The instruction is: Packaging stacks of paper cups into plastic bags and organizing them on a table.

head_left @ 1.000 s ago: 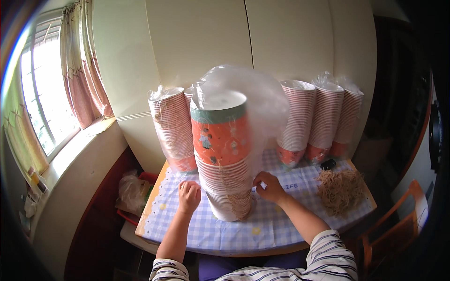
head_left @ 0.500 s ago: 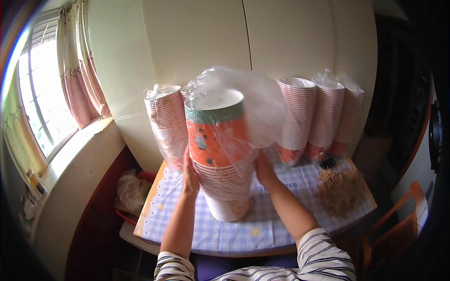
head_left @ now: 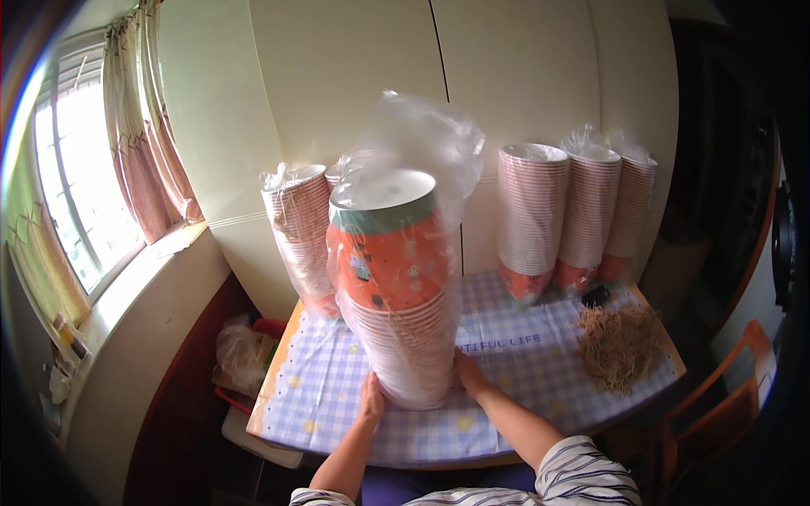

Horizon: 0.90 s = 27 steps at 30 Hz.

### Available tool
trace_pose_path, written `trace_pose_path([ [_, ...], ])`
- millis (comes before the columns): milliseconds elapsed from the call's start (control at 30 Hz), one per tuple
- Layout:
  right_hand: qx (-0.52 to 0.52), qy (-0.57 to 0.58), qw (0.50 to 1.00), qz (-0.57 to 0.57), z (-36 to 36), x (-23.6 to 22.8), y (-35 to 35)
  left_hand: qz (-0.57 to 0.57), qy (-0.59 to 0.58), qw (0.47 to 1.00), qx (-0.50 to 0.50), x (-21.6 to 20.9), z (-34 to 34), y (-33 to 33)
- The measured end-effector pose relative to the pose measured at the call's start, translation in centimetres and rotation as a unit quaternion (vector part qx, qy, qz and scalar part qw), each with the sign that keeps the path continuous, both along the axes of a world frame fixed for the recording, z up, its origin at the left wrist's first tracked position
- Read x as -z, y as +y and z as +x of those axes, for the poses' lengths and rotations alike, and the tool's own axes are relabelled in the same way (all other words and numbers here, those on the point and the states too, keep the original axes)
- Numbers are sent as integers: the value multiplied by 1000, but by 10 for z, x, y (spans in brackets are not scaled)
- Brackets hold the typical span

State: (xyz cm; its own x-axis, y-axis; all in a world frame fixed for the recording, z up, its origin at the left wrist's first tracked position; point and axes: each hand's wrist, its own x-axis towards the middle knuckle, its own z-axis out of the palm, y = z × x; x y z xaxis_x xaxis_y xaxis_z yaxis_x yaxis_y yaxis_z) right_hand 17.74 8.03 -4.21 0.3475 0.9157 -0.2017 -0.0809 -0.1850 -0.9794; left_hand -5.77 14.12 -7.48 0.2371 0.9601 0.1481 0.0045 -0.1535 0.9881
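A tall stack of large paper cups (head_left: pixel 405 325) stands upright at the middle of the table, rims down. The topmost cup is orange with a green band and small printed pictures, its white base facing up. A clear plastic bag (head_left: pixel 439 139) covers the stack, its loose closed end puffed up above it. Low on the stack's left side, my left hand (head_left: pixel 372 396) is closed on the bag. My right hand (head_left: pixel 469 374) does the same on the right side, its fingertips partly hidden behind the stack.
Bagged cup stacks stand at the back left (head_left: pixel 297 228) and back right (head_left: pixel 533 219). A bundle of tan string (head_left: pixel 620 346) lies on the right beside a small black object (head_left: pixel 596 296). A checked cloth (head_left: pixel 321 396) covers the table. A wooden chair (head_left: pixel 717 405) stands right.
Both hands have slid down from the stack's middle to near its base. The bag now reaches lower over the cups, and its puffed end has shrunk and shifted left.
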Motion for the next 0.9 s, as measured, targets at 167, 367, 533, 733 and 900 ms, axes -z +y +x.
trace_pose_path([
  [167, 44, -205, 958, 194, 36, -38, -1, 40, -188, 980, -51, -88, -8, 32],
  [367, -14, -3, 928, 373, -21, -165, -14, 170, -311, 931, 84, -180, 35, 17],
  [533, 24, -111, 915, 388, -32, -93, -10, 181, -139, 973, 24, -67, 30, 13],
  [733, -20, -86, 962, 259, -24, -34, -35, 216, 84, 973, 9, 14, 0, -7],
  [900, -6, -181, 975, 127, 22, -3, -24, 192, 54, 980, -22, -27, -27, 13],
])
